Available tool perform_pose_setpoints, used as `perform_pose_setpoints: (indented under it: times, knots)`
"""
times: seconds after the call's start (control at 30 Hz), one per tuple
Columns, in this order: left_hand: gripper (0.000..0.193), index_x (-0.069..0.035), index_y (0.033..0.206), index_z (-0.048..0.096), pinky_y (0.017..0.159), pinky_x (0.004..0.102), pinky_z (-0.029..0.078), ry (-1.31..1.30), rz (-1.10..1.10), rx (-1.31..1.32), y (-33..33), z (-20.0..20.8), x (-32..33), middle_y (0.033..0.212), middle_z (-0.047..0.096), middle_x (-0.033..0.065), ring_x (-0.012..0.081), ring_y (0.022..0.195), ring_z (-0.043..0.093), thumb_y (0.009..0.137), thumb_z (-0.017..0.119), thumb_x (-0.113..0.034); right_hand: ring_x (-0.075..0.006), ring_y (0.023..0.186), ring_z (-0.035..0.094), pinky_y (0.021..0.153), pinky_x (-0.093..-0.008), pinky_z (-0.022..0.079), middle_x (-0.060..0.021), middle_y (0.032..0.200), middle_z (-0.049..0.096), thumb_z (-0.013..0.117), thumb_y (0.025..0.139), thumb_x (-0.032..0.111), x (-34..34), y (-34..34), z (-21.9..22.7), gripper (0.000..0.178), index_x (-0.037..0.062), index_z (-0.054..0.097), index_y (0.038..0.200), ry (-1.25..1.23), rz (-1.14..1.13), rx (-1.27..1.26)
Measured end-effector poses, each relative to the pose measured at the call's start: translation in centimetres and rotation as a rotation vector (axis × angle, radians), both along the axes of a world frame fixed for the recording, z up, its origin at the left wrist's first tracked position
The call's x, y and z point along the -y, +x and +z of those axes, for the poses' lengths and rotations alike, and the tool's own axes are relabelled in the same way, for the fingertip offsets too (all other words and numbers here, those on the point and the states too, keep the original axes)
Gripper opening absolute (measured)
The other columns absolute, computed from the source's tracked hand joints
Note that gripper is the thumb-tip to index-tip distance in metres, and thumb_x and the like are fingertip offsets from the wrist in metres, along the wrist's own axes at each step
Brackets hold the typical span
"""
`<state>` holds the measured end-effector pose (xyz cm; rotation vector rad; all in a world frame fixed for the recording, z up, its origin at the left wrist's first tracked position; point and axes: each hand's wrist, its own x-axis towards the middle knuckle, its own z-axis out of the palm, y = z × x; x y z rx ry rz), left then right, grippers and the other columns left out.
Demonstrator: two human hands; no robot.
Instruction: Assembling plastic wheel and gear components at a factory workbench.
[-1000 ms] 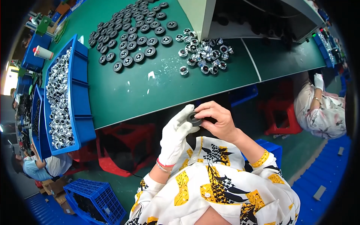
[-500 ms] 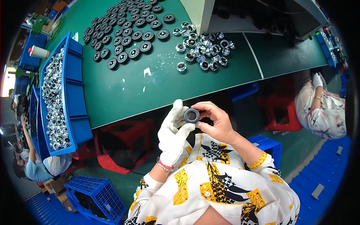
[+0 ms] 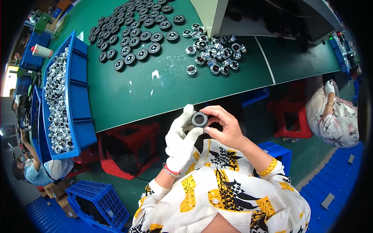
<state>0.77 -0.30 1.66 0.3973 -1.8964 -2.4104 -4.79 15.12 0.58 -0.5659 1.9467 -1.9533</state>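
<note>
A small black rubber ring, like a toy tyre (image 3: 199,126), is held upright between both hands just off the bench's near edge, its round opening facing up toward me. My left hand (image 3: 179,136), in a white glove, closes on the ring's left side with thumb and fingers. From the right, the bare thumb and forefinger of my right hand (image 3: 228,128) pinch its rim. Beyond the hands, a heap of shiny chrome wheel hubs (image 3: 214,54) lies on the green bench (image 3: 167,87). Farther left on it are rows of black wheels (image 3: 142,53).
A blue bin (image 3: 82,103) full of chrome hubs stands at the bench's left. Below are red stools (image 3: 124,151) and a blue crate (image 3: 97,202). A grey machine housing (image 3: 206,15) rises at the back. Co-workers sit at far left (image 3: 37,171) and right (image 3: 330,112).
Both hands keep their hold on the tyre with hardly any movement. The view has shifted slightly, so the bench items appear a little farther right.
</note>
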Motion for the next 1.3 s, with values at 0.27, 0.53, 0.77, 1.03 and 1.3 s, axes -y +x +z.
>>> perform_pose_setpoints:
  times: [0.27, 0.53, 0.77, 1.03, 1.3]
  knots:
    - [0.042, -0.002, 0.123, 0.056, 0.085, 0.0295, 0.05, -0.228, -0.155, -0.087, 0.4, 0.2, 1.6, 0.115, 0.062, 0.0132, 0.0183, 0.098, 0.062, 0.082, 0.063, 0.005, -0.0151, 0.077, 0.062, 0.065, -0.025, 0.052, -0.0091, 0.096, 0.06, 0.068, 0.076, -0.002, 0.6, -0.8, 0.3, 0.031, -0.0005, 0.062, 0.107, 0.113, -0.052, -0.239]
    - [0.042, 0.005, 0.127, 0.049, 0.085, 0.0291, 0.051, 0.152, 0.013, 0.079, 0.5, 0.2, 1.6, 0.116, 0.061, 0.0136, 0.0171, 0.097, 0.062, 0.087, 0.06, 0.0, -0.0176, 0.065, 0.063, 0.054, -0.0257, 0.052, -0.0103, 0.084, 0.062, 0.067, 0.075, -0.004, 3.3, -2.0, 2.1, 0.02, 0.0002, 0.062, 0.094, 0.36, -0.088, -0.537]
    - [0.041, 0.003, 0.126, 0.049, 0.072, 0.0287, 0.054, 0.631, -0.008, 0.19, 0.4, -0.3, 3.7, 0.109, 0.062, 0.0124, 0.0184, 0.091, 0.065, 0.094, 0.051, -0.023, -0.0221, 0.072, 0.063, 0.063, -0.0308, 0.051, -0.0113, 0.086, 0.063, 0.066, 0.081, 0.004, 3.3, -4.9, 3.4, 0.017, 0.0005, 0.063, 0.097, 0.348, 0.154, -0.499]
    - [0.036, 0.002, 0.12, 0.053, 0.073, 0.0283, 0.055, 0.778, 0.023, 0.237, 0.8, -0.5, 4.3, 0.11, 0.063, 0.0132, 0.0182, 0.091, 0.065, 0.095, 0.049, -0.024, -0.0259, 0.082, 0.062, 0.065, -0.0346, 0.053, -0.0081, 0.1, 0.061, 0.066, 0.078, 0.005, 4.9, -9.4, 3.5, 0.021, 0.0051, 0.062, 0.098, 0.788, -0.201, -1.069]
    - [0.035, 0.002, 0.118, 0.054, 0.073, 0.0288, 0.055, 0.706, 0.053, 0.235, 0.9, -0.5, 4.4, 0.11, 0.063, 0.0126, 0.0176, 0.09, 0.065, 0.096, 0.048, -0.024, -0.0257, 0.087, 0.06, 0.066, -0.0353, 0.052, -0.0073, 0.095, 0.056, 0.065, 0.077, 0.004, 5.2, -9.9, 2.4, 0.025, 0.0052, 0.058, 0.101, 0.79, -0.148, -0.947]
